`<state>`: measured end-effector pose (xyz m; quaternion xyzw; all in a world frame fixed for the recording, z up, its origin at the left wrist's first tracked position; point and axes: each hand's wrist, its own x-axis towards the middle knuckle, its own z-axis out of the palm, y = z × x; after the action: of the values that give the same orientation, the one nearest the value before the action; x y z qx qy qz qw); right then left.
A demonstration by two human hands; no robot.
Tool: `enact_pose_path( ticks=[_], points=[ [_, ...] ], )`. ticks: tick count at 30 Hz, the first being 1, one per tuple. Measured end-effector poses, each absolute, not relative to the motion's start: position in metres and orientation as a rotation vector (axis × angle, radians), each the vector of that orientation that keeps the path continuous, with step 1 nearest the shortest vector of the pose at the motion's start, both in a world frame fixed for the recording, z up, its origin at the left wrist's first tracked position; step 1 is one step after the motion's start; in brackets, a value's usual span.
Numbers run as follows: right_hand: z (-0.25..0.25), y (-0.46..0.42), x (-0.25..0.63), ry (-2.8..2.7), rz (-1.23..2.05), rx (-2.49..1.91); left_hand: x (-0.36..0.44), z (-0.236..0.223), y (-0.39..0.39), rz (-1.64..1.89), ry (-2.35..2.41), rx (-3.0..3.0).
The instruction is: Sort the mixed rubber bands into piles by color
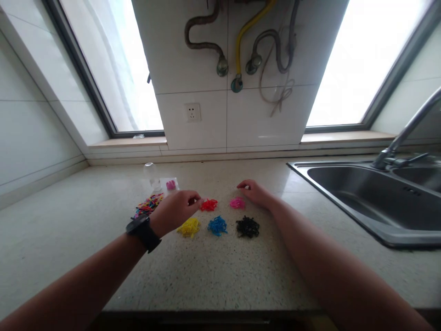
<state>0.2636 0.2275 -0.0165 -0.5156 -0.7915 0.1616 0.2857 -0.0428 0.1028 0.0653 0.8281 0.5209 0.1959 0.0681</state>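
Observation:
My left hand [178, 208], with a black watch [144, 231] on its wrist, reaches to the left edge of a red pile [209, 205]. Its thumb and fingertips are pinched together; whatever is between them is too small to make out. My right hand [255, 192] rests just beyond a pink pile [237, 202], fingers loosely bent and apart, nothing visible in them. Nearer me lie a yellow pile [189, 227], a blue pile [217, 225] and a black pile [247, 227]. All look like small thin rubber bands. A mixed-colour heap [148, 205] is partly behind my left hand.
A clear glass or jar [153, 177] stands at the back left, beside a clear packet [171, 185] with something pink on it. On the right, a steel sink [365, 216] with a faucet [389, 154] is set into the speckled counter [220, 271]. A tiled wall carries hoses and a socket [193, 112].

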Motion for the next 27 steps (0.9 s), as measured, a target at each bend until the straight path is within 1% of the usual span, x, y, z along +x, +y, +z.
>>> enact_pose_path(
  ticks=[6, 13, 17, 21, 27],
  points=[
    [-0.014, 0.225, 0.262, -2.103, 0.443, -1.392, 0.015, 0.069, 0.122, 0.37, 1.558, 2.68],
    [-0.012, 0.224, 0.262, -2.101, 0.449, -1.354, 0.058, 0.05, 0.152, 0.202, 1.621, 2.764],
    [-0.011, 0.224, 0.262, -2.108, 0.45, -1.385, 0.057, 0.048, 0.156, 0.142, 1.599, 2.794],
    [-0.011, 0.223, 0.262, -2.114, 0.449, -1.386, 0.042, 0.055, 0.147, 0.13, 1.569, 2.807],
    [-0.011, 0.223, 0.263, -2.118, 0.447, -1.394, 0.009, 0.063, 0.097, 0.207, 1.455, 2.772]
  ],
)
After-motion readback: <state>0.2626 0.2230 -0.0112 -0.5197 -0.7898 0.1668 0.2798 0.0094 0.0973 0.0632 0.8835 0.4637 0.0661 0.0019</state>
